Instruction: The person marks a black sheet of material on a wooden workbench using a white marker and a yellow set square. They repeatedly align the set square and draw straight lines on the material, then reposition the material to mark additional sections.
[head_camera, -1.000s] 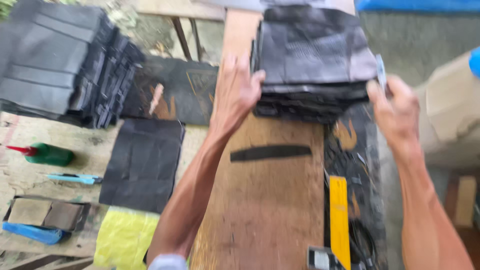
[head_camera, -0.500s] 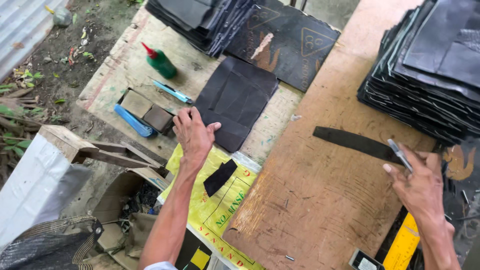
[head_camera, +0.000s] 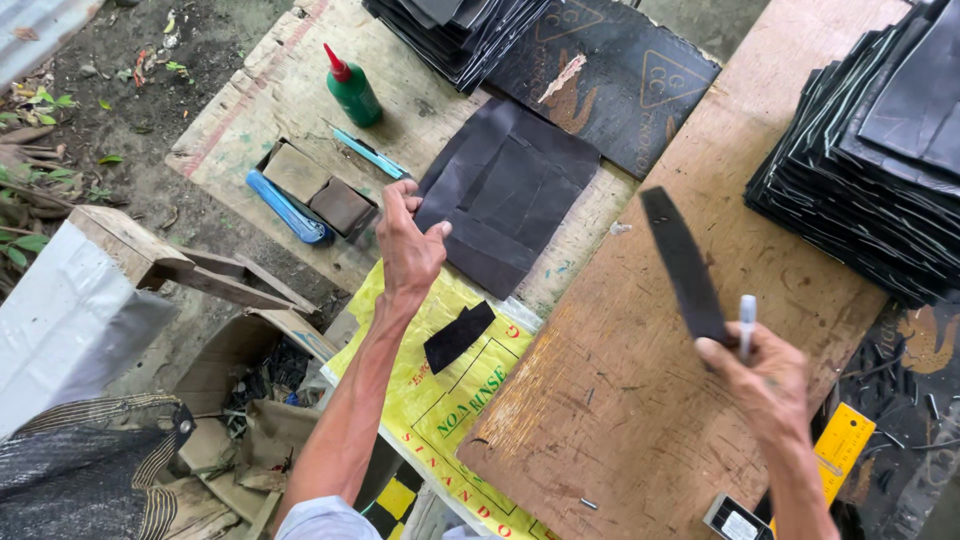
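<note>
My left hand (head_camera: 408, 247) pinches the near-left edge of a flat black sheet (head_camera: 508, 195) lying on the pale plank table (head_camera: 270, 100), thumb and fingers closed on its corner. My right hand (head_camera: 762, 378) is clenched around a long, dark, curved strip (head_camera: 682, 262) that sticks up and away from me over the brown wooden board (head_camera: 640, 380), and the same fist also carries a white marker pen (head_camera: 746, 322) pointing up beside the strip.

To lift the sheet cleanly I judge I should keep the pinch right at the corner and peel it low and flat toward the board, so it does not fold on its creases or drag the small black offcut (head_camera: 459, 336) off the yellow printed sack (head_camera: 450, 400) just near it. The strip looks like a template, so I would keep its edge clear of the pen tip and hold it steady.

Far of the sheet lies a larger dark printed sheet (head_camera: 620, 75) with a stack of black pieces (head_camera: 455, 25) on its far-left side. A tall pile of black sheets (head_camera: 870, 160) sits at the far right of the board. To the left stand a green glue bottle (head_camera: 350, 88) with a red tip, a light blue cutter (head_camera: 368, 153) and a tray with brown blocks (head_camera: 318, 190). A yellow ruler (head_camera: 842, 440) lies near right.
</note>
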